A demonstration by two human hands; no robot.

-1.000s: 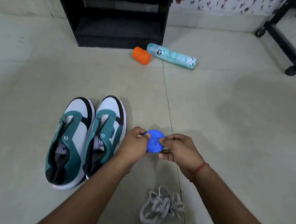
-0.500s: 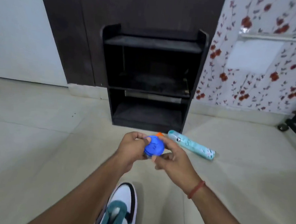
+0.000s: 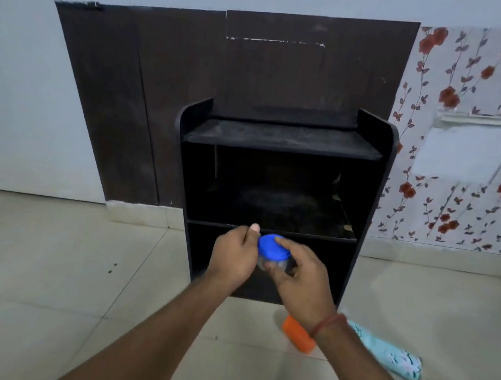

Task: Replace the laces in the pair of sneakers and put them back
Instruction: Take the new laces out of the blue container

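Note:
Both of my hands hold a small clear jar with a blue lid [image 3: 272,246] in front of the black shelf unit [image 3: 282,138]. My left hand [image 3: 234,255] grips the jar from its left side, thumb raised at the lid's edge. My right hand [image 3: 300,272] wraps the jar from the right, with fingers on the lid and under the clear body. The jar is level with the unit's lowest opening. The sneakers and the loose laces are out of view.
An orange cap [image 3: 297,335] and a light teal patterned bottle [image 3: 389,355] lie on the tiled floor [image 3: 59,280] right of my right wrist. A dark wood panel [image 3: 149,93] and floral wallpaper [image 3: 470,86] stand behind the shelf unit.
My view has tilted up from the floor to the shelf unit, so the sneakers and laces dropped out of sight. Both hands kept hold of the blue-lidded jar and moved toward the unit.

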